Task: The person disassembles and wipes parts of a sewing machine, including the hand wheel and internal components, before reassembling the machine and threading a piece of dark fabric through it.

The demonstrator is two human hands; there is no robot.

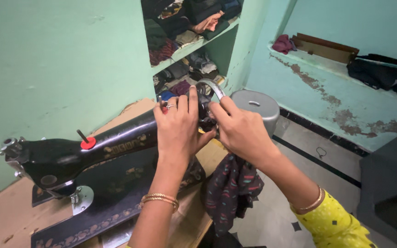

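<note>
We see two bare hands at the far end of a black sewing machine that stands on a wooden table. The left hand lies over the top of the machine's arm, with its fingers close together and bent down over the black body, touching it. It wears a ring and gold bangles sit on its wrist. The right hand comes in from the other side. Its fingers are curled and press on the shiny hand wheel, which sticks up just above both hands. The wheel's silver rim peeks out between the two hands, right beside the fingertips of each. We cannot tell how tight the right hand's hold on the wheel is, because the fingers hide the spot where they meet it. The thumbs of both hands come near each other under the wheel. A dark cloth with small red and blue marks hangs off the table edge under the right wrist. A red round knob sits on top of the machine, well apart from the hands. Behind the wheel stands a grey metal pot on the floor. In the green wall there are shelves full of folded clothes.
</note>
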